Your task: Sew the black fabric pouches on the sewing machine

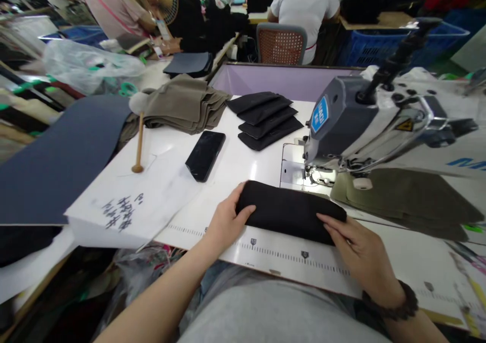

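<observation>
A black folded fabric piece (pixel 286 208) lies lengthwise near the front edge of the white table, just in front of the sewing machine's needle area (pixel 319 173). My left hand (pixel 228 219) grips its left end, thumb on top. At its right end, my right hand (pixel 360 249) holds the fabric between thumb and fingers, a dark bead bracelet on the wrist. Behind the fabric, several black fabric pieces (pixel 266 117) are fanned out on the table. A black phone (pixel 206 155) rests left of them.
Brown-grey folded cloth (pixel 186 105) and a wooden-handled tool (pixel 139 145) lie at the back left. Paper with handwriting (pixel 129 201) covers the left of the table. Olive fabric (pixel 410 201) sits under the machine arm. Other people are at work beyond the table.
</observation>
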`<state>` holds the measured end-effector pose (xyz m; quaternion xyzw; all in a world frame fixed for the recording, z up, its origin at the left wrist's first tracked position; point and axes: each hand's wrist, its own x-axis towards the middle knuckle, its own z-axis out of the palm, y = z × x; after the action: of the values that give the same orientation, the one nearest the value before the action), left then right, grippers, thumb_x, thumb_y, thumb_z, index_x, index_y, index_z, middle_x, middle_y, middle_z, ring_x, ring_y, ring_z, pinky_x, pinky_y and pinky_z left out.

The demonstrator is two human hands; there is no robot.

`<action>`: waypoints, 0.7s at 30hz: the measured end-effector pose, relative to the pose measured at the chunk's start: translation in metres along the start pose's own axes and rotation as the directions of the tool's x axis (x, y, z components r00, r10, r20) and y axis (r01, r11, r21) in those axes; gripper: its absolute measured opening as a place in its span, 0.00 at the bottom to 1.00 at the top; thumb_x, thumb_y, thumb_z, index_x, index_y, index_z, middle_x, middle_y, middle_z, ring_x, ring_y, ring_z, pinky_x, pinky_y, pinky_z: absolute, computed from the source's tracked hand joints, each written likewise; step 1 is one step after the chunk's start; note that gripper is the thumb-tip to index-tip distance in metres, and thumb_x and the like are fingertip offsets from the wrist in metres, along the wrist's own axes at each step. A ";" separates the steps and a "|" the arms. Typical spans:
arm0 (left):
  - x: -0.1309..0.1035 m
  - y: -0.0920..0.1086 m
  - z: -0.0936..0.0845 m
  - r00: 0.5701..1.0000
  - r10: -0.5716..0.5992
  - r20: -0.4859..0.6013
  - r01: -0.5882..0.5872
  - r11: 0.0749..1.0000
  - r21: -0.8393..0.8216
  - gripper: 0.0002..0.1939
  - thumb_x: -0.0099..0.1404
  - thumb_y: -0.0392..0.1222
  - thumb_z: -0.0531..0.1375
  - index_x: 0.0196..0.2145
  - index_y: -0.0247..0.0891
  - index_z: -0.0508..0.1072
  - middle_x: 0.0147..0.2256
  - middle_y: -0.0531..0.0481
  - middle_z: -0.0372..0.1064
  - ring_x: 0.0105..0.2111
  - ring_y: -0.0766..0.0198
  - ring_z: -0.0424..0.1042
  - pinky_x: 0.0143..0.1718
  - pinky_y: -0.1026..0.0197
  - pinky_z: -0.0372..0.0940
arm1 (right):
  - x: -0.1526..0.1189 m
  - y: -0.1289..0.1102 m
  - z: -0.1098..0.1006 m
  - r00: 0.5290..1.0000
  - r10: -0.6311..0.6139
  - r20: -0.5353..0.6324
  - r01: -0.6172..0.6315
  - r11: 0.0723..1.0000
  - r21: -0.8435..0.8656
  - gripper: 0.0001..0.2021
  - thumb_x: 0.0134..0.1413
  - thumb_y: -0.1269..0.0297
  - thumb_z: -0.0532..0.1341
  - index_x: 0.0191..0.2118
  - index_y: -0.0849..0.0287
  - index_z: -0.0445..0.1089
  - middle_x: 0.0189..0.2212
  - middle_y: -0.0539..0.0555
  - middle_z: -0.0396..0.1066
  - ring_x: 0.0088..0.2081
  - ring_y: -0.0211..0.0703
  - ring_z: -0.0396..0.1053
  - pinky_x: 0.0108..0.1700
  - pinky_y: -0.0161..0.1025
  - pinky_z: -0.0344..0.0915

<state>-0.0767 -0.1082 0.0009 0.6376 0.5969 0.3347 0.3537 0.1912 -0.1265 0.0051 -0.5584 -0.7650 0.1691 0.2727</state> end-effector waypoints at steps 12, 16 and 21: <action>-0.008 0.001 -0.008 0.971 0.233 0.060 -0.239 0.914 0.329 0.14 0.60 0.32 0.54 0.44 0.30 0.68 0.35 0.46 0.63 0.34 0.64 0.67 0.37 0.60 0.68 | 0.003 -0.002 0.014 0.999 -0.033 -0.035 0.027 0.986 -0.163 0.16 0.56 0.61 0.51 0.45 0.64 0.68 0.31 0.56 0.69 0.31 0.41 0.68 0.34 0.36 0.65; -0.009 0.002 -0.008 0.976 0.209 0.061 -0.217 0.903 0.371 0.15 0.60 0.33 0.54 0.46 0.31 0.66 0.36 0.45 0.62 0.36 0.63 0.67 0.38 0.59 0.68 | 0.007 -0.002 0.016 1.000 -0.022 -0.012 0.019 0.983 -0.184 0.17 0.57 0.60 0.50 0.46 0.63 0.67 0.34 0.57 0.69 0.34 0.43 0.69 0.35 0.38 0.66; -0.009 0.002 -0.010 0.983 0.162 0.091 -0.185 0.906 0.380 0.15 0.60 0.33 0.54 0.46 0.34 0.66 0.38 0.46 0.61 0.35 0.64 0.68 0.39 0.59 0.68 | 0.012 -0.004 0.017 1.000 -0.022 -0.004 0.021 0.980 -0.198 0.17 0.57 0.59 0.49 0.45 0.61 0.68 0.33 0.56 0.69 0.32 0.43 0.69 0.33 0.38 0.66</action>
<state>-0.0847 -0.1167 0.0079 0.7547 0.5817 0.2219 0.2069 0.1753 -0.1152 -0.0038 -0.5751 -0.7831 0.0877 0.2200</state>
